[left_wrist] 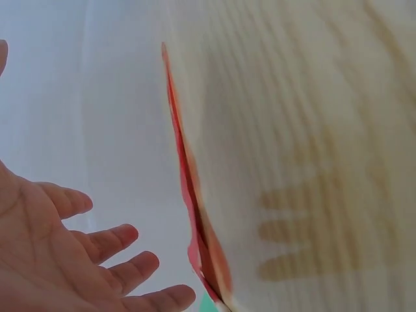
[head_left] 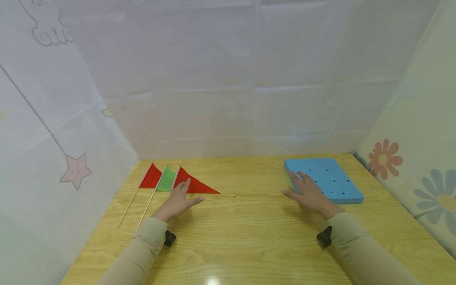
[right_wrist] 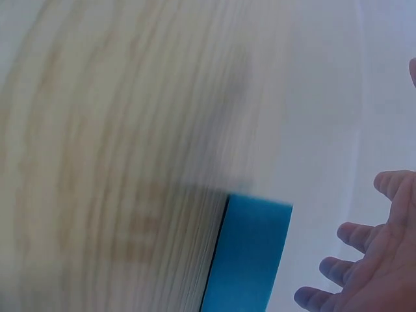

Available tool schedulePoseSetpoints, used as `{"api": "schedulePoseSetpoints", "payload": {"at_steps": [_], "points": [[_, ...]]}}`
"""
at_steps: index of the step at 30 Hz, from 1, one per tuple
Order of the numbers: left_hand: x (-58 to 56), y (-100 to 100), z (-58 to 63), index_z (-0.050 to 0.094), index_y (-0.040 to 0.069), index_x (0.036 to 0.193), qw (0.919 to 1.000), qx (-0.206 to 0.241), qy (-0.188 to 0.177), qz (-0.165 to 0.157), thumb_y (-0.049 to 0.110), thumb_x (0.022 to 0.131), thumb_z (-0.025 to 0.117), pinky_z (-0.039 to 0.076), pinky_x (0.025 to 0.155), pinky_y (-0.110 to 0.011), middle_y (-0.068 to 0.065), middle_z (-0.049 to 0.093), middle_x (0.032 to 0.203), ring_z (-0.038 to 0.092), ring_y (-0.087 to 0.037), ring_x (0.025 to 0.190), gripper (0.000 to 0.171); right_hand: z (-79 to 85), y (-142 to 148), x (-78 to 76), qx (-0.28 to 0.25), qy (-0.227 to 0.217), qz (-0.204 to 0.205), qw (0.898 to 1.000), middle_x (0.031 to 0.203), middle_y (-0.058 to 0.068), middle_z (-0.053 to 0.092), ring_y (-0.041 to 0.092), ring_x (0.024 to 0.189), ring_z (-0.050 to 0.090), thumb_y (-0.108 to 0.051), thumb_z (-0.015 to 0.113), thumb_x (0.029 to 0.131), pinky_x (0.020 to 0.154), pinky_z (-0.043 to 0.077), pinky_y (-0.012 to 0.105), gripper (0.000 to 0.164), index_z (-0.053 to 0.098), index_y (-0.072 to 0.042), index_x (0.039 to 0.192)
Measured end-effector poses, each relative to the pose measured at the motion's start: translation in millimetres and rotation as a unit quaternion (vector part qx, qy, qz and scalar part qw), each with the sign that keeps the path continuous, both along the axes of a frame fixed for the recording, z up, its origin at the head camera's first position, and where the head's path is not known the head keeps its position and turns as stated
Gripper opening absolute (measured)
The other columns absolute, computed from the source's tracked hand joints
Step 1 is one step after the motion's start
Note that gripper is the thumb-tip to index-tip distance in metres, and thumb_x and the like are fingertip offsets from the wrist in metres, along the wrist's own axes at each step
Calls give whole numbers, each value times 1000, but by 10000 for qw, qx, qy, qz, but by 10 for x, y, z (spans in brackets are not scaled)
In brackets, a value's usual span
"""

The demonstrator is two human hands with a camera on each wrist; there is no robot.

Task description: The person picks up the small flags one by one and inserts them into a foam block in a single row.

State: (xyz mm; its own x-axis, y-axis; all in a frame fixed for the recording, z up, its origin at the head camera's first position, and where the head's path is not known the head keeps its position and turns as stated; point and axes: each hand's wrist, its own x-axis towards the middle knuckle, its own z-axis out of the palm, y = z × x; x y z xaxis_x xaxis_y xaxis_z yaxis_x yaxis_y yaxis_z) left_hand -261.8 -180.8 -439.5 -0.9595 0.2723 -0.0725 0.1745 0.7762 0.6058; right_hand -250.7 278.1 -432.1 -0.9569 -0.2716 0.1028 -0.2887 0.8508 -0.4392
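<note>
Three small flags on thin wooden sticks lie side by side at the left of the table: a red flag [head_left: 150, 177], a green flag [head_left: 166, 180] and another red flag [head_left: 192, 184]. Over the stick of the rightmost red one hovers my left hand [head_left: 177, 202], fingers spread, holding nothing. In the left wrist view that red flag [left_wrist: 192, 201] lies beyond the fingers. At the right, a blue block [head_left: 329, 180] with several small holes lies flat. My right hand [head_left: 309, 194], fingers apart, is above its near left corner. The right wrist view shows the block's side [right_wrist: 250, 253].
The wooden table [head_left: 235, 237] meets a pale sheet wall [head_left: 228, 99] at the back. Side walls rise left and right, the right one printed with flowers [head_left: 382, 159]. Each wrist wears a small black device [head_left: 170, 238].
</note>
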Motion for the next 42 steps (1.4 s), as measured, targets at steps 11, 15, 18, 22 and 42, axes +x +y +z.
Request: {"api": "schedulePoseSetpoints", "payload": {"at_steps": [11,15,18,22,42], "points": [[13,-165,-8,8,-3,163,9991,250,-194,284,61,98,59,10,115,-75,-33,10,165,3,-56,150,104,-35,312,14,-233,-68,-280,9993,157,43,17,67,139,17,-48,59,103,103,21,82,87,23,7,160],[-2,-208,1,7,-3,164,9985,316,-281,343,58,100,58,11,116,-72,-32,11,166,5,-55,151,101,-44,408,17,-321,-84,-340,9989,156,44,17,68,138,17,-47,59,103,102,20,83,87,21,8,160],[-13,-231,18,6,-3,164,9978,441,-310,381,56,101,58,14,117,-70,-31,11,166,8,-53,151,100,-60,484,9,-363,-59,-375,9986,156,45,17,69,137,18,-47,58,104,102,20,83,87,20,7,160],[-11,-262,34,5,-4,163,9964,614,-371,454,53,102,58,15,118,-68,-31,11,166,9,-52,151,99,-83,602,10,-410,-59,-462,9981,154,46,17,70,136,18,-48,55,105,100,20,83,87,16,7,161],[62,-450,-6,-5,-4,162,9813,1524,-864,797,41,107,56,14,118,-69,-34,6,165,5,-54,151,94,-132,1281,88,-913,-276,-1396,9856,152,51,8,70,138,9,-48,44,109,102,17,83,90,-2,10,159]]}}
